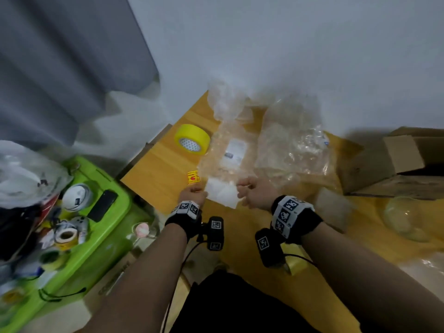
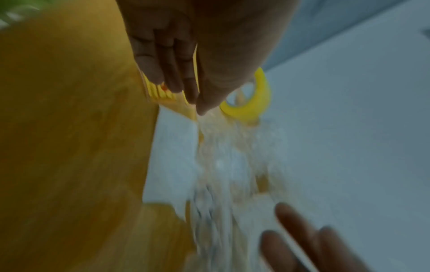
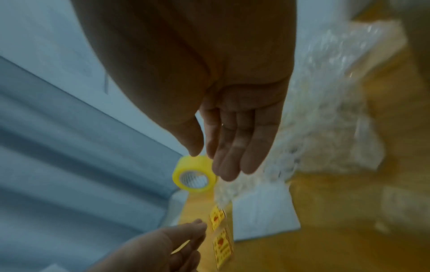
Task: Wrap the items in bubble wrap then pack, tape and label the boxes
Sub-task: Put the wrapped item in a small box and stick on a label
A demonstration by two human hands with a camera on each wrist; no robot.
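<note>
A flat white packet (image 1: pixel 222 194) lies at the near end of a long sheet of bubble wrap (image 1: pixel 224 155) spread lengthwise on the yellow-wood bench (image 1: pixel 153 179), probably so the sheet can be rolled away over it. The left hand (image 1: pixel 193 194) sits at the packet's left corner with straight fingers and thumb tip at the wrap's edge; whether it pinches anything is lost to blur. The right hand (image 1: pixel 252 192) hovers at the packet's right edge, fingers straight and released, grasping nothing. A yellow warning label (image 1: pixel 193 177) and a yellow tape roll (image 1: pixel 192 139) wait just left of the sheet, within reach for later steps. An open cardboard box (image 1: pixel 408 159) stands at the right, cut off by the frame. What the packet holds cannot be made out.
</note>
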